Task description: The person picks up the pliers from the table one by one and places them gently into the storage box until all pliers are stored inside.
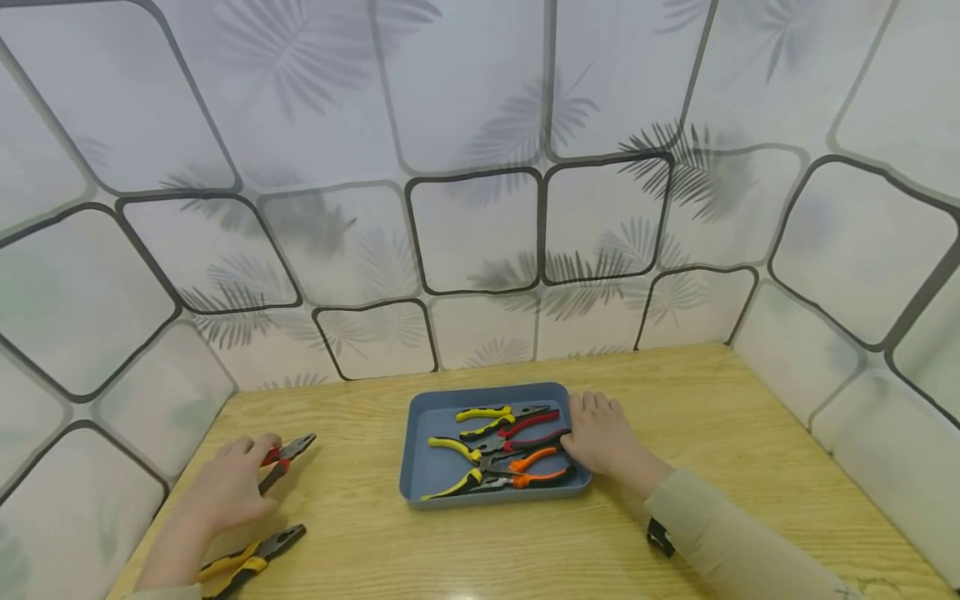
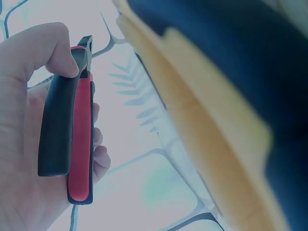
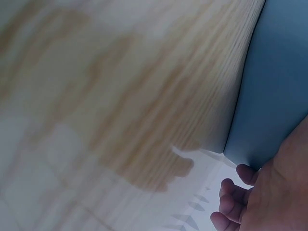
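Observation:
My left hand point(image 1: 228, 483) holds red-and-black pliers point(image 1: 295, 447) over the table's left side, jaws pointing away. In the left wrist view, the thumb presses the black handle and the fingers wrap behind the red handle point(image 2: 83, 139). Yellow-and-black pliers point(image 1: 258, 557) lie on the table just below this hand. My right hand point(image 1: 600, 433) grips the right side of a blue-grey tray point(image 1: 411, 450), thumb at the rim and fingers along the outside. The right wrist view shows the palm against the tray wall point(image 3: 269, 82). Several pliers point(image 1: 491, 458) with yellow, red and orange handles lie in the tray.
A light wooden table point(image 1: 345, 500) carries everything. Patterned white wall covering point(image 1: 480, 233) rises behind and at both sides. A small black object point(image 1: 660, 537) shows under the right sleeve. A blurred dark and tan shape point(image 2: 216, 120) fills the left wrist view's right side.

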Demonstrator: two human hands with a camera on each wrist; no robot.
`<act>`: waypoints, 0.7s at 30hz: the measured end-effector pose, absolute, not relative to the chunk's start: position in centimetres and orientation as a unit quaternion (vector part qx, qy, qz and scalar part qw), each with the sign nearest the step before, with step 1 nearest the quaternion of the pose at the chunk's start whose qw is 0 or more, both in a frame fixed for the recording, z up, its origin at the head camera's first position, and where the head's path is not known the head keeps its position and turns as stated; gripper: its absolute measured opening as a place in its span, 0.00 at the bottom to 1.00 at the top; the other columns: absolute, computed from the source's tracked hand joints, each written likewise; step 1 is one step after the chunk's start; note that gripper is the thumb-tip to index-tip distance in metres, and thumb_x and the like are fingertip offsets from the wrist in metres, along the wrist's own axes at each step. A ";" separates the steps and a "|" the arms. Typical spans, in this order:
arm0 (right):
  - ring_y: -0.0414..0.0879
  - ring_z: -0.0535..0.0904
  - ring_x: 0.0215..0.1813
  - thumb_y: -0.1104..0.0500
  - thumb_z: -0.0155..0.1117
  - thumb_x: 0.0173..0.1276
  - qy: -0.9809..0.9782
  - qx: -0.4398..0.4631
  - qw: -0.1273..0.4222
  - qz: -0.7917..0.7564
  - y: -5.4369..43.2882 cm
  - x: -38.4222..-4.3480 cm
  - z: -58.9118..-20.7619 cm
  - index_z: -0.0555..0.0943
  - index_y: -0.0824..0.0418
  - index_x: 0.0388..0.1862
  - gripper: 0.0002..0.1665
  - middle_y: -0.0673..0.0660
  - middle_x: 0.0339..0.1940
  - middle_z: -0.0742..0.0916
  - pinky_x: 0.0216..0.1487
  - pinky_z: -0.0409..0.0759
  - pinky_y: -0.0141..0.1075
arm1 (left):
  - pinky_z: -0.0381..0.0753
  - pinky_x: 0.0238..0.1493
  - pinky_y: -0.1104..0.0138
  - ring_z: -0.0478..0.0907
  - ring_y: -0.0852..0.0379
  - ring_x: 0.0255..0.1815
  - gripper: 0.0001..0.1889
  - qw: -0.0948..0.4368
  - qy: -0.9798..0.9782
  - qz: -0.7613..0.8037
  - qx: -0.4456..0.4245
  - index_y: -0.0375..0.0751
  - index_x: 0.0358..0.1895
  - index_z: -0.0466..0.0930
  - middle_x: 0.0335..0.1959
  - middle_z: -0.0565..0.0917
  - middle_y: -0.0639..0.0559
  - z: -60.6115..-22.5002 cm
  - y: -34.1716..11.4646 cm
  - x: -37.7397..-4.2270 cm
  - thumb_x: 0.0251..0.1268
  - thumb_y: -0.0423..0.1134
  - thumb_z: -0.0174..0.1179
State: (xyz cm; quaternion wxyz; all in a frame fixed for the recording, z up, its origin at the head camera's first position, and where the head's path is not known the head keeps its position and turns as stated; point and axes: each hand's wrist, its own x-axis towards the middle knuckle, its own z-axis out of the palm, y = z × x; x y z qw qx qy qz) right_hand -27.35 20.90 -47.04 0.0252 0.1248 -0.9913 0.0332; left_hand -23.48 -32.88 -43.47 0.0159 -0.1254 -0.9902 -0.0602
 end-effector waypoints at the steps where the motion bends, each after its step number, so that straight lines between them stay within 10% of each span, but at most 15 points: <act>1: 0.65 0.76 0.54 0.50 0.62 0.73 -0.991 0.124 0.022 0.033 20.9 -27.3 -46.9 0.71 0.71 0.59 0.28 0.69 0.48 0.79 0.57 0.74 0.58 | 0.80 0.36 0.48 0.78 0.42 0.41 0.36 0.020 -0.990 -0.061 -0.128 0.40 0.60 0.77 0.43 0.81 0.40 -43.5 -32.8 -23.5 0.38 0.39 0.74; 21: 0.64 0.76 0.54 0.51 0.63 0.73 -0.992 0.122 0.025 0.032 20.7 -27.1 -46.5 0.72 0.70 0.58 0.27 0.69 0.48 0.80 0.57 0.75 0.58 | 0.81 0.40 0.45 0.79 0.43 0.42 0.37 0.036 -0.986 -0.049 -0.157 0.42 0.60 0.78 0.44 0.81 0.42 -43.2 -31.4 -23.4 0.36 0.39 0.75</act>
